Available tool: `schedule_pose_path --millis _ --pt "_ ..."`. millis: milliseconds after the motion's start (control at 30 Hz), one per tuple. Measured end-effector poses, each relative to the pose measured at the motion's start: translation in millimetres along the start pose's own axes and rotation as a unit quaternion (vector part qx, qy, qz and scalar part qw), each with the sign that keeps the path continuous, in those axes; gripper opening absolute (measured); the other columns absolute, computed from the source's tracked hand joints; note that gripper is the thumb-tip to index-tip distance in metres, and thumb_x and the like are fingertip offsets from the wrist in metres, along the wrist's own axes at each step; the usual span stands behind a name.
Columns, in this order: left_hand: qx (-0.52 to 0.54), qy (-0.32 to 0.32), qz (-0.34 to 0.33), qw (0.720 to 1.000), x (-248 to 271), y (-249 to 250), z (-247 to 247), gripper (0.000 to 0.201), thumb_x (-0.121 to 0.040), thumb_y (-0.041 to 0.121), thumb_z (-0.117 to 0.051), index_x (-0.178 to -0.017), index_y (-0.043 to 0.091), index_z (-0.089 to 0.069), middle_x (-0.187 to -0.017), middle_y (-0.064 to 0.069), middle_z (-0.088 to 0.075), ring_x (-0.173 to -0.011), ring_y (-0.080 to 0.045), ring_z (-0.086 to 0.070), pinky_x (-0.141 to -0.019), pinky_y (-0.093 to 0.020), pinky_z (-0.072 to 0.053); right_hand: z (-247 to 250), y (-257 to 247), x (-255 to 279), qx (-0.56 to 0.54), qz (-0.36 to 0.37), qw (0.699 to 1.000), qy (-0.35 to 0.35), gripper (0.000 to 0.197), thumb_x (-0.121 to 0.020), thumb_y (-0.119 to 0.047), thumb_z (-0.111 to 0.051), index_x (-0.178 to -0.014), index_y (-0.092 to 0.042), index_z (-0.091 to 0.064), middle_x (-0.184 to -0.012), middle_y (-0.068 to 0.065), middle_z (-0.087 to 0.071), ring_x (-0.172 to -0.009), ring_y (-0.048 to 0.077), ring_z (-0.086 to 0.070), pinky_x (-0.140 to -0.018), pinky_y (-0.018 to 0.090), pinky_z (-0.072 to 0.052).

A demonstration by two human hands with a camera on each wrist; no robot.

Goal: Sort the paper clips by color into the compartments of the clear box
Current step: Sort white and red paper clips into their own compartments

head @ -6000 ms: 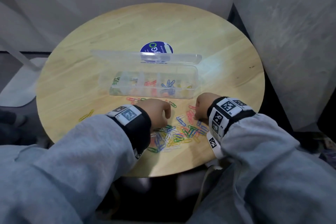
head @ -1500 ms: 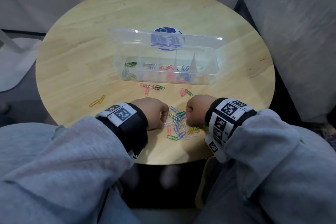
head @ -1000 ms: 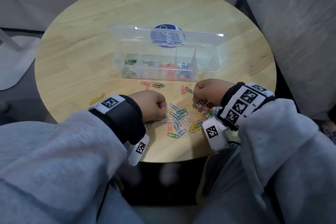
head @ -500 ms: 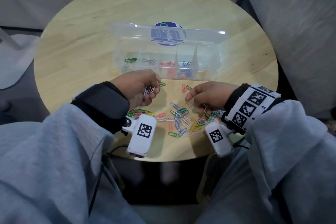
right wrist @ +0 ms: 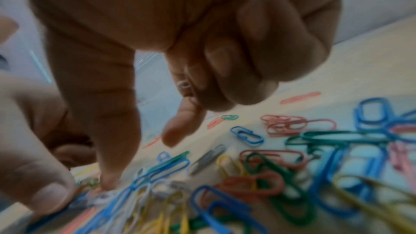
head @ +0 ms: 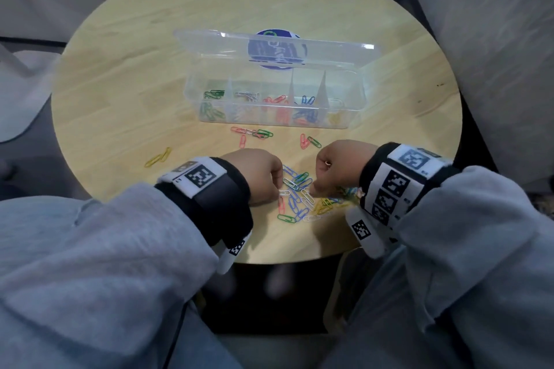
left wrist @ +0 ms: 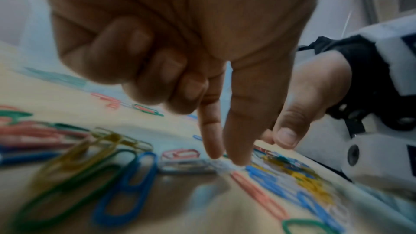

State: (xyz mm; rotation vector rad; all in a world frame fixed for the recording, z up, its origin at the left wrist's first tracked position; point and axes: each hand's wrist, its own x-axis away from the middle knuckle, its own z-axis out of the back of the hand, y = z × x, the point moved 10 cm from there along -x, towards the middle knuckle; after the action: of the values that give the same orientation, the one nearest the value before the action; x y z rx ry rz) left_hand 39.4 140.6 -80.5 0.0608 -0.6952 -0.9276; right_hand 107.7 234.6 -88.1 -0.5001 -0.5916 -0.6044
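The clear box stands open mid-table, its compartments holding green, white, red, blue and yellow clips. A mixed pile of paper clips lies near the front edge between my hands. My left hand has its thumb and index tip pinched down on a white clip; the other fingers are curled. My right hand presses its thumb on a white clip in the pile. Its curled fingers grip a silver clip.
Loose red and green clips lie just in front of the box, with two more nearby. Two yellow clips sit off to the left. A blue round sticker shows behind the lid. The round table's front edge is close under my wrists.
Half a second ago my left hand was turned up near the box front with white clips. Both hands have come back down, knuckles up, onto the pile.
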Motion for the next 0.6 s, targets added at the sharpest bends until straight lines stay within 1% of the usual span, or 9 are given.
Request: schedule_pose_path --millis 33,67,167,267,333,400,467,533,600 --pt "-0.015 0.002 -0.005 1.000 0.0 1.9 -0.3 0.010 -0.081 0.018 -0.059 -0.086 0.027 -0.061 -0.061 0.010 -0.045 -0.060 -0.011 -0.045 -0.049 -0.020 -0.029 -3.5 -1.5 0.7 0.008 -0.001 1.000 -0.008 0.028 -0.075 -0.032 -0.074 -0.067 -0.018 -0.051 -0.067 -0.002 -0.058 -0.069 0.017 -0.054 -0.067 0.027 -0.045" --pt "-0.027 0.004 -0.007 1.000 -0.2 3.4 -0.9 0.011 -0.081 0.019 -0.059 -0.089 0.027 -0.062 -0.063 0.010 -0.044 -0.066 -0.014 -0.046 -0.050 -0.020 -0.028 -5.5 -2.9 0.9 0.016 0.001 1.000 -0.010 0.026 -0.074 -0.033 -0.075 -0.072 -0.017 -0.054 -0.068 -0.002 -0.060 -0.070 0.018 -0.055 -0.065 0.027 -0.045" --pt "-0.048 0.007 -0.004 0.999 -1.4 3.5 -3.9 0.012 -0.081 0.016 -0.058 -0.085 0.028 -0.060 -0.066 0.010 -0.044 -0.075 -0.016 -0.046 -0.049 -0.021 -0.027 -2.9 -5.8 1.6 0.066 0.005 0.998 0.011 0.036 -0.073 -0.037 -0.076 -0.086 -0.017 -0.050 -0.075 -0.004 -0.054 -0.076 0.020 -0.053 -0.057 0.025 -0.038" --pt "-0.055 0.008 0.006 0.998 -4.1 -0.2 -5.9 0.012 -0.080 0.014 -0.057 -0.076 0.025 -0.055 -0.065 0.010 -0.046 -0.075 -0.016 -0.048 -0.048 -0.021 -0.027 0.5 2.9 -2.3 0.087 -0.012 0.996 0.026 0.045 -0.068 -0.042 -0.078 -0.091 -0.017 -0.048 -0.086 -0.001 -0.058 -0.085 0.023 -0.058 -0.072 0.031 -0.047" --pt "-0.054 0.005 0.009 0.998 -6.1 -2.8 -8.4 0.015 -0.079 0.014 -0.057 -0.069 0.024 -0.052 -0.065 0.010 -0.047 -0.075 -0.016 -0.049 -0.048 -0.020 -0.028 0.2 8.4 -4.8 0.079 -0.020 0.996 0.024 0.046 -0.066 -0.042 -0.079 -0.092 -0.020 -0.047 -0.082 -0.003 -0.058 -0.085 0.023 -0.059 -0.076 0.032 -0.048" --pt "-0.047 0.006 0.009 0.999 -6.5 -3.3 -9.8 0.014 -0.079 0.016 -0.058 -0.069 0.024 -0.052 -0.066 0.008 -0.048 -0.073 -0.015 -0.048 -0.049 -0.021 -0.029 -1.6 7.9 -6.8 0.085 -0.012 0.996 0.025 0.040 -0.070 -0.036 -0.077 -0.090 -0.021 -0.046 -0.073 -0.007 -0.053 -0.081 0.022 -0.056 -0.070 0.029 -0.045" --pt "-0.039 0.023 0.007 0.999 -5.2 -0.8 -7.2 0.008 -0.078 0.022 -0.061 -0.078 0.026 -0.053 -0.070 0.007 -0.049 -0.071 -0.015 -0.046 -0.053 -0.023 -0.031 -2.5 5.5 -7.7 0.083 0.000 0.996 0.035 0.031 -0.074 -0.030 -0.074 -0.088 -0.022 -0.047 -0.070 -0.008 -0.049 -0.077 0.021 -0.053 -0.063 0.026 -0.041" --pt "-0.033 0.032 -0.001 0.999 -4.4 3.4 -5.9 0.010 -0.079 0.028 -0.063 -0.083 0.027 -0.053 -0.078 0.007 -0.051 -0.077 -0.016 -0.047 -0.063 -0.024 -0.034 -1.6 4.3 -9.0 0.075 0.010 0.996 0.043 0.024 -0.076 -0.026 -0.072 -0.086 -0.022 -0.050 -0.068 -0.008 -0.049 -0.073 0.019 -0.052 -0.056 0.024 -0.037" --pt "-0.032 0.033 -0.007 0.999 -3.9 7.2 -6.2 0.009 -0.081 0.028 -0.062 -0.086 0.027 -0.054 -0.085 0.007 -0.052 -0.081 -0.016 -0.047 -0.067 -0.026 -0.034 -0.6 4.4 -10.9 0.070 0.012 0.996 0.044 0.021 -0.076 -0.027 -0.072 -0.085 -0.022 -0.053 -0.068 -0.007 -0.050 -0.071 0.018 -0.051 -0.055 0.023 -0.037"
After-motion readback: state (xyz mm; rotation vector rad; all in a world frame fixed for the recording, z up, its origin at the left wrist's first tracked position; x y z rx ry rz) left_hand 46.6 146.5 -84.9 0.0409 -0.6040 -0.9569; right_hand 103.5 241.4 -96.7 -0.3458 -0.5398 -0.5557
